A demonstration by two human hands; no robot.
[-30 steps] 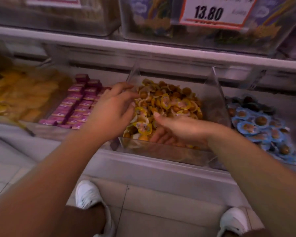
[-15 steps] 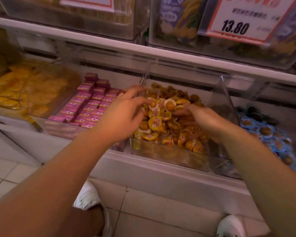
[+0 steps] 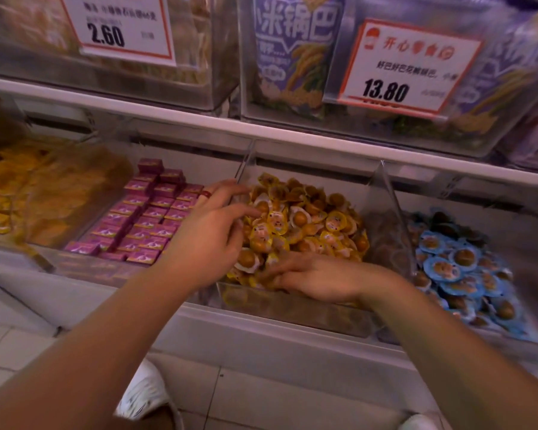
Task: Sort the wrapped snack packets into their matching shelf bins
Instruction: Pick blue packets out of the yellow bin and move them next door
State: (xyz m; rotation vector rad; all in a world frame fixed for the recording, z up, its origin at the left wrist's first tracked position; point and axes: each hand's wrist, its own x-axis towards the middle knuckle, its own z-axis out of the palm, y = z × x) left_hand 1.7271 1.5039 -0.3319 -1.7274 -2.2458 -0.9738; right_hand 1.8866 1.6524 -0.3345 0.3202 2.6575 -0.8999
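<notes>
Head view: my left hand (image 3: pixel 210 240) fingers spread loose, tips touching yellow packets (image 3: pixel 305 225), gripping nothing. My right hand (image 3: pixel 317 279) lies low at front of clear bin (image 3: pixel 292 305), fingers dug into pile; grip can't tell. Packets round, yellow-wrapped, heaped in middle bin between pink boxes (image 3: pixel 146 218) and blue packets (image 3: pixel 457 268).

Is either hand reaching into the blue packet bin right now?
No, the left hand and right hand both rest in the yellow packets; the blue packets lie untouched.
</notes>
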